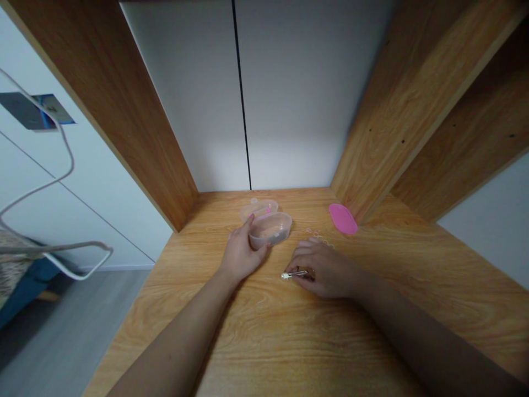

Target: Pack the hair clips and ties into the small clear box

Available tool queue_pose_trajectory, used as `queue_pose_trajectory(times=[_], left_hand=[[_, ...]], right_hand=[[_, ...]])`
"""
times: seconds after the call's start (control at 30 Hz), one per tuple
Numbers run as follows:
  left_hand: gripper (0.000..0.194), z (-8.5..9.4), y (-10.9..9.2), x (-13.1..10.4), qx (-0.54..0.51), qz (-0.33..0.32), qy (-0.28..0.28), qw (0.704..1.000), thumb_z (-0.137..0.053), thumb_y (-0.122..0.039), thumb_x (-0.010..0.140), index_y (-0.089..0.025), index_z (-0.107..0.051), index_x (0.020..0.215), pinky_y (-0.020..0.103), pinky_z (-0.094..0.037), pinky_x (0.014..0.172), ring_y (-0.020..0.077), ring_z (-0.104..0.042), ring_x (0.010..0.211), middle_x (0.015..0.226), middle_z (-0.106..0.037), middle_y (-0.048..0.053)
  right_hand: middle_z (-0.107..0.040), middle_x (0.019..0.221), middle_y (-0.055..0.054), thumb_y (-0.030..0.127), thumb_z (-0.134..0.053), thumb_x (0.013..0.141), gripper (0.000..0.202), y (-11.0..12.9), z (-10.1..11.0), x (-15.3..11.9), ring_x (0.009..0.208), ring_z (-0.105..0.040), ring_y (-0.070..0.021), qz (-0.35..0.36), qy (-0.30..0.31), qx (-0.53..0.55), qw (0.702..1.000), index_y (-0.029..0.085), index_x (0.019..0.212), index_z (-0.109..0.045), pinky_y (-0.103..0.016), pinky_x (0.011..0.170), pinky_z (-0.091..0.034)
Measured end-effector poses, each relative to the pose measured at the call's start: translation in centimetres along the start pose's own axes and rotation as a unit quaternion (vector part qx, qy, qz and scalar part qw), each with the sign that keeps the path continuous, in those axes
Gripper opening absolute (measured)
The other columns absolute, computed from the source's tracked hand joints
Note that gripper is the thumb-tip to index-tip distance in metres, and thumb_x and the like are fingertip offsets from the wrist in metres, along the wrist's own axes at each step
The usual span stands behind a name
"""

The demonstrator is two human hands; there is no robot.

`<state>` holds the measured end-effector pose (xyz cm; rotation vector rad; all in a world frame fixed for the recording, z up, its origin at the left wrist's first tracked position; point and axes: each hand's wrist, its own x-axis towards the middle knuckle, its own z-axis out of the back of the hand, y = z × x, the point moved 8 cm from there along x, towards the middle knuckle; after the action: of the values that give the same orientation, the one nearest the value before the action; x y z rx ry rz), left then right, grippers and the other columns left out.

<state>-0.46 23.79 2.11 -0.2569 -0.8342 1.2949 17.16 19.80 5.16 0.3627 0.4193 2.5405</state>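
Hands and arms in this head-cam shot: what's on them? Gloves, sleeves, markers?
Left hand and right hand are gloveless. Left forearm and right forearm show no sleeves, watch, bracelet, cables or markers. No ring shows; some fingers are hidden.

The wooden desk (248,353) is being backed by a white panel (297,99) and flanked by wooden boards (372,121); at the left, grey floor (111,303) is being bordered by a pale wall (111,193).
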Motion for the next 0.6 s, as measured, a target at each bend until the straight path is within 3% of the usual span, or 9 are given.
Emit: queue_pose_trajectory(times=[0.1,0.3,0.6], left_hand=[[0.083,0.0,0.1,0.0,0.001,0.001,0.0,1.0,-0.075,-0.037,0.079,-0.015,-0.038,0.151,0.052,-0.049,0.104,0.033,-0.065,0.118,0.132,-0.065,0.018],[0.085,-0.1,0.1,-0.1,-0.001,0.0,0.001,1.0,-0.076,-0.037,0.079,-0.014,-0.037,0.151,0.051,-0.049,0.104,0.0333,-0.065,0.118,0.133,-0.065,0.019],[0.086,-0.2,0.2,-0.1,-0.008,-0.001,0.001,1.0,-0.076,-0.039,0.079,-0.014,-0.037,0.152,0.051,-0.051,0.103,0.0338,-0.065,0.117,0.133,-0.065,0.019]], right_hand=[[-0.072,0.089,-0.004,0.025,-0.061,0.09,0.016,0.2,0.2,0.0,0.09,-0.06,-0.0203,0.012,-0.01,0.004,1.0,0.024,0.096,-0.075,-0.036,0.084,-0.039],[-0.071,0.082,-0.003,0.021,-0.064,0.084,0.012,0.3,1.3,-0.1,0.082,-0.06,-0.0195,-0.009,-0.015,-0.012,1.0,0.023,0.09,-0.074,-0.038,0.085,-0.038],[-0.071,0.08,-0.004,0.022,-0.067,0.079,0.006,-0.3,0.7,-0.2,0.081,-0.06,-0.02,-0.026,0.005,-0.015,1.0,0.021,0.081,-0.073,-0.037,0.082,-0.039]])
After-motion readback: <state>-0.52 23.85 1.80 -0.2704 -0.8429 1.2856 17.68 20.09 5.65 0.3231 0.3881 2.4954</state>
